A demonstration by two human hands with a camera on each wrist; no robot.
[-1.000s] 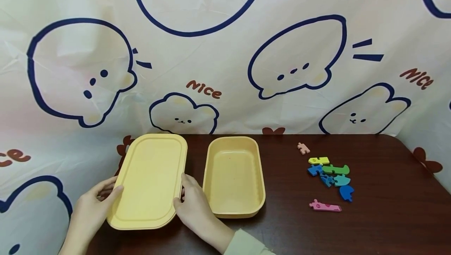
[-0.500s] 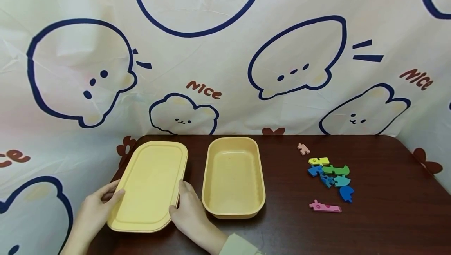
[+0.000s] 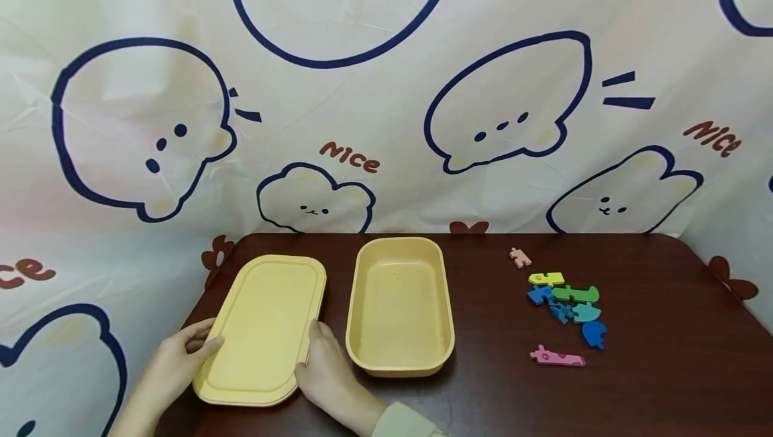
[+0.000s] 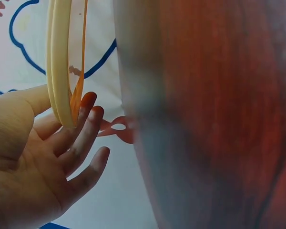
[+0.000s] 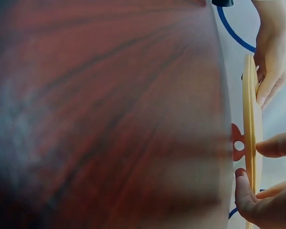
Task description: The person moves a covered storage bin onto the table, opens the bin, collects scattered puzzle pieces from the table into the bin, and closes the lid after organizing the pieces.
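Note:
Both hands hold a pale yellow lid (image 3: 262, 329) with rounded corners, at the left of the table in the head view. The left hand (image 3: 178, 360) pinches its left edge, thumb on top and fingers beneath. On the opposite edge, the right hand (image 3: 331, 366) grips with its thumb over the rim. Both wrist views show the lid edge-on, raised over the dark table; in the left wrist view several fingers of the left hand (image 4: 52, 157) reach under the lid (image 4: 62, 67). Just right of the lid stands an open yellow rectangular box (image 3: 400, 316) with nothing in it.
On the right of the dark brown table (image 3: 495, 397) lie several puzzle pieces, among them a green one (image 3: 576, 294), a yellow one (image 3: 546, 278), a pink one (image 3: 558, 357) and a pale pink one (image 3: 519, 258). A cartoon-printed cloth (image 3: 398, 108) hangs behind the table.
The lid has come down and toward the person, with both hands still gripping it. The box and the puzzle pieces have stayed in place.

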